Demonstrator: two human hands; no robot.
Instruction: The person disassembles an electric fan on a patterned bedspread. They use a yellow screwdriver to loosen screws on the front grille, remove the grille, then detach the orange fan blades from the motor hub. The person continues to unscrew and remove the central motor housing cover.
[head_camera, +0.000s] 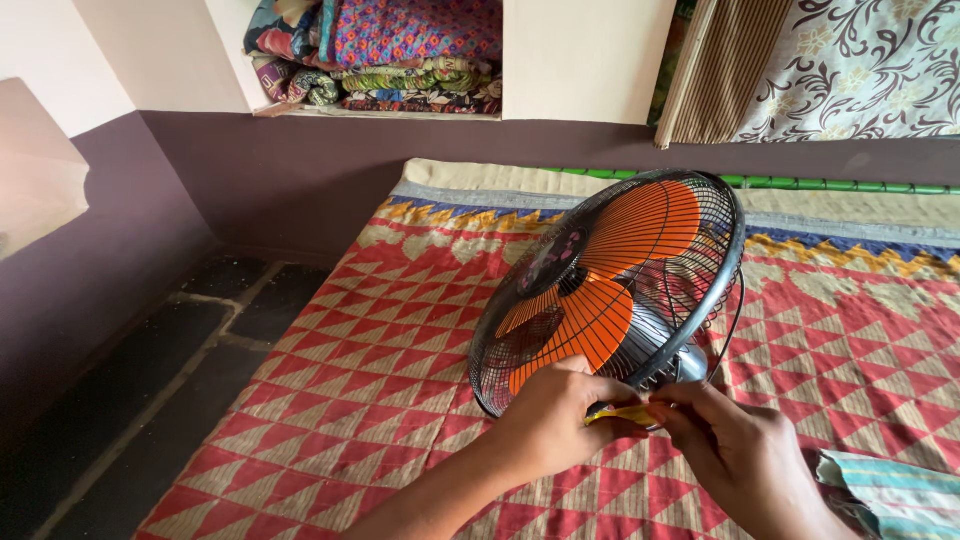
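Table fan is seen lying tilted on a red-and-tan patterned mat, just right of frame centre. The black wire guard is on, with three orange blades visible behind it. The motor housing is at 4 o'clock from the hub, and a black cord is seen looping down the right side.

Left hand is closed around one end of a small yellow object, held at 6 o'clock on the guard rim. Right hand is pinched on the other end, fingers narrow. What the object is cannot be told; it is mostly covered by both hands. Whether it touches the rim can't be confirmed either, though it is held right against it.

Progress, as a judgement: work appears to be at the guard's lower rim. The front guard is seen in place and the blades mounted, so no disassembly is shown as done. Nothing detached is seen on the mat.

Surroundings: a striped cloth is at 4 o'clock from the hands, at the frame's corner. Folded quilts are stacked in a wall niche at 11 o'clock. A dark stone floor is at 9 o'clock.
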